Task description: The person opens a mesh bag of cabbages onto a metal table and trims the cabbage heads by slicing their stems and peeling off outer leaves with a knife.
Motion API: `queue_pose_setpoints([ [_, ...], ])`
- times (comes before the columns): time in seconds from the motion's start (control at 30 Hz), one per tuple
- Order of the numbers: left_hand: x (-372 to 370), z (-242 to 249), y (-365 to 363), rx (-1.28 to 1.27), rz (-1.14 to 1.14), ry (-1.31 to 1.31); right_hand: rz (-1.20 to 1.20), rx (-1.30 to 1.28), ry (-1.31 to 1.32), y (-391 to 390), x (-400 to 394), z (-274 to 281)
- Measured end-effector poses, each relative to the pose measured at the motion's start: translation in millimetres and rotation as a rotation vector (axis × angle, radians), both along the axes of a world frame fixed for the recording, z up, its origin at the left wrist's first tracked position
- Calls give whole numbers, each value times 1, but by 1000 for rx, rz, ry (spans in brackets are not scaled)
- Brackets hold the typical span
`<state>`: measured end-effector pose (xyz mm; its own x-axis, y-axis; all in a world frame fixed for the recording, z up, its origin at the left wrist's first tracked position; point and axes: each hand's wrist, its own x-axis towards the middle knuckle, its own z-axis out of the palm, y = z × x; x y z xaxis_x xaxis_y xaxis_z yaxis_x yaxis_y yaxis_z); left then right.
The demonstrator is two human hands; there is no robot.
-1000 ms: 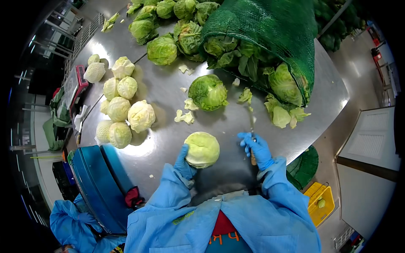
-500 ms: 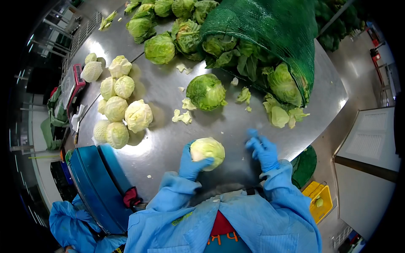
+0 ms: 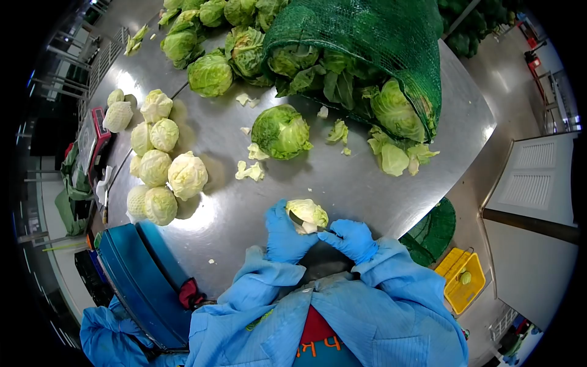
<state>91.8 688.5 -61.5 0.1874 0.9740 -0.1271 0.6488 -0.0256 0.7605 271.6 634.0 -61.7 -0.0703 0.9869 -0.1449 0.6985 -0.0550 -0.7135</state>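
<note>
Both gloved hands have come together low in the frame's middle: the right hand [image 3: 351,238], apart from the cabbage [image 3: 307,215] half a second ago, now presses a knife [image 3: 301,221] into its underside, so trimming looks under way. The left hand [image 3: 284,232] cups the head from the left, grip closed on it, just above the counter [image 3: 342,177].

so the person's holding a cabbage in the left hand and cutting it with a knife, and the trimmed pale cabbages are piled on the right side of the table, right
Not quite. The left hand does hold the cabbage, and the right hand works the knife at it, but the head view shows the pale cabbages piled on the left side of the table.
</note>
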Motion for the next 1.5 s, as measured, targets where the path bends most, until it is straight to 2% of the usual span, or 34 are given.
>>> queue_pose_setpoints([
  [0.13, 10, 23, 12, -117, -62, 6, 91, -43, 86, 14, 15, -8],
  [0.27, 12, 8, 8, -57, -65, 85, 202, -91, 306, 28, 29, -27],
  [0.37, 16, 9, 9, -60, -36, 100, 158, -10, 137, 30, 21, -32],
  [0.47, 22, 19, 15, -73, -42, 136, 165, -34, -60, 31, 12, -11],
  [0.57, 26, 23, 17, -80, -38, 159, 132, -67, -68, 32, 11, -2],
  [0.67, 27, 22, 19, -74, -40, 143, 0, 24, -200, 28, 2, -12],
  [0.77, 26, 23, 19, -65, -50, 164, 9, 55, -224, 32, 7, -12],
  [0.87, 27, 24, 21, -138, -66, 243, -107, -204, 216, 35, 11, -16],
  [0.93, 24, 27, 23, -249, -108, 248, -163, -338, 395, 34, 13, -7],
  [0.97, 24, 24, 21, -174, -100, 259, -188, -409, 486, 33, 13, -1],
  [1.03, 28, 18, 16, -26, -84, 282, -119, -297, 236, 31, 12, 7],
  [1.07, 27, 20, 16, -57, -94, 295, -85, -239, 110, 30, 12, 9],
  [1.17, 28, 35, 17, -125, -120, 318, -278, 134, 324, 47, 6, 14],
  [1.27, 26, 36, 17, -120, -148, 290, 104, -43, 219, 52, 20, -3],
  [1.33, 20, 30, 17, -84, -179, 239, 111, 25, 150, 53, 17, -1],
  [1.43, 21, 34, 16, 147, -150, 368, 103, 74, 84, 47, 7, 2],
  [1.5, 27, 31, 17, 87, -165, 355, 93, 90, -10, 44, -5, 5],
])
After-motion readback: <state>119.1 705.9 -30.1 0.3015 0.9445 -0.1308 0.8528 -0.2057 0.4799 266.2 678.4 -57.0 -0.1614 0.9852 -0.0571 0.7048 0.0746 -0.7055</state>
